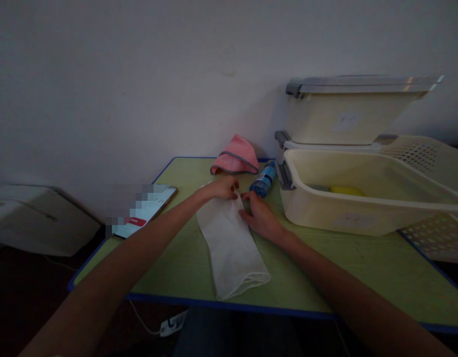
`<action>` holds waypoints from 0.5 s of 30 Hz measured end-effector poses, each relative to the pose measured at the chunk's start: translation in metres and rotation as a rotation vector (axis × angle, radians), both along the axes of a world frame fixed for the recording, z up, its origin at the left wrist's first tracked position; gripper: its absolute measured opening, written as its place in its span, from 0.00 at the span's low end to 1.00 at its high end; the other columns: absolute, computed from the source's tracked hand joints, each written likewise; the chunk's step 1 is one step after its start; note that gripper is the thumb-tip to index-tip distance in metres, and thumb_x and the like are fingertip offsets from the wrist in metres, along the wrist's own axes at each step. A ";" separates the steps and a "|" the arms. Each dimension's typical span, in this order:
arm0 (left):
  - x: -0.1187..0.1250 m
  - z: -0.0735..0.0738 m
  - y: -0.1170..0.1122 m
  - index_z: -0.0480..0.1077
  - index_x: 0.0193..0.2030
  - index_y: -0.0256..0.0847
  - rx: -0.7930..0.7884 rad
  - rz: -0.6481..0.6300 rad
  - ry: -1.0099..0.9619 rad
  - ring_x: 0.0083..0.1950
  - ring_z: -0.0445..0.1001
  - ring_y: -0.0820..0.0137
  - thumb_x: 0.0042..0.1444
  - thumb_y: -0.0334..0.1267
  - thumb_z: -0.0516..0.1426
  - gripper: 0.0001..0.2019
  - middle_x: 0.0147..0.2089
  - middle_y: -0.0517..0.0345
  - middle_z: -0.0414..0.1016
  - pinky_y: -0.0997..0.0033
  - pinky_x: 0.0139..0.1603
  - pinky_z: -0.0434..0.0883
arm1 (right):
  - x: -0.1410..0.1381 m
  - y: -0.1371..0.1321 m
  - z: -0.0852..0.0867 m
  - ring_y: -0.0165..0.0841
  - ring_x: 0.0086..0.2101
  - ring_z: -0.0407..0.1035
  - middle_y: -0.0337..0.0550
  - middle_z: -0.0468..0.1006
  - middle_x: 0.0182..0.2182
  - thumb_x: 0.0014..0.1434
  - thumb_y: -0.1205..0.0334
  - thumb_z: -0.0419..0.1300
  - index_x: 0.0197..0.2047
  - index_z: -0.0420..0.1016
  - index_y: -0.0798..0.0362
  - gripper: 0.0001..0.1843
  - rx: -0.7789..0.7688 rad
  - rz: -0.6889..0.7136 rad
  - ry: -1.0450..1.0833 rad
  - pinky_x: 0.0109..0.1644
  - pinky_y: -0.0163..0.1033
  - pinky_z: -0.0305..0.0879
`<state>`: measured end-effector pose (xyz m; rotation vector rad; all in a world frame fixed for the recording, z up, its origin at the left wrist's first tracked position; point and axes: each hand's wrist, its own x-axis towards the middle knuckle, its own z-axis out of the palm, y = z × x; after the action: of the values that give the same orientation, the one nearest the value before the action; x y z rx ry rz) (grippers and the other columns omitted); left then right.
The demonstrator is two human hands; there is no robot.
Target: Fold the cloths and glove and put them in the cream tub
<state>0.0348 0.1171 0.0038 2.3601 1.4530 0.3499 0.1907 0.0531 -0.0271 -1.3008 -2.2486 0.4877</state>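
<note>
A white cloth (230,245), folded into a long strip, lies on the green table (325,267) and runs from the front edge toward the wall. My left hand (223,188) pinches its far end with the fingers closed. My right hand (259,214) rests on the cloth's right edge near that same end, fingers curled and pressed down on it. Both forearms reach in from the bottom of the view.
A pink cloth (235,156) sits by the wall. A small water bottle (263,180) lies beside a cream tub (362,218) holding a yellow item (347,190). A lidded box (350,116) stands behind. A phone (145,210) lies at the table's left.
</note>
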 end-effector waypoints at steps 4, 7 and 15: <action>0.000 0.003 0.003 0.72 0.39 0.32 -0.032 -0.013 -0.042 0.29 0.72 0.68 0.41 0.29 0.59 0.15 0.31 0.53 0.75 0.74 0.25 0.65 | 0.000 0.002 -0.003 0.40 0.44 0.67 0.54 0.71 0.42 0.52 0.70 0.56 0.44 0.59 0.58 0.15 -0.014 -0.014 0.039 0.48 0.45 0.62; 0.000 0.006 -0.002 0.72 0.41 0.31 -0.035 -0.027 -0.093 0.31 0.72 0.71 0.44 0.27 0.57 0.14 0.33 0.53 0.76 0.76 0.28 0.65 | -0.001 0.004 -0.005 0.39 0.45 0.67 0.53 0.71 0.44 0.51 0.70 0.57 0.45 0.58 0.55 0.18 -0.026 -0.029 0.096 0.49 0.45 0.62; -0.009 0.014 -0.043 0.73 0.33 0.34 0.080 -0.058 -0.267 0.31 0.70 0.74 0.45 0.24 0.57 0.08 0.30 0.58 0.73 0.76 0.31 0.67 | 0.001 0.007 -0.006 0.34 0.39 0.70 0.45 0.73 0.38 0.47 0.74 0.58 0.47 0.59 0.55 0.22 -0.066 -0.020 0.281 0.45 0.42 0.64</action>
<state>0.0262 0.0740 0.0182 2.3053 1.2660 0.6901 0.1921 0.0601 -0.0331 -1.2024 -1.9999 0.6964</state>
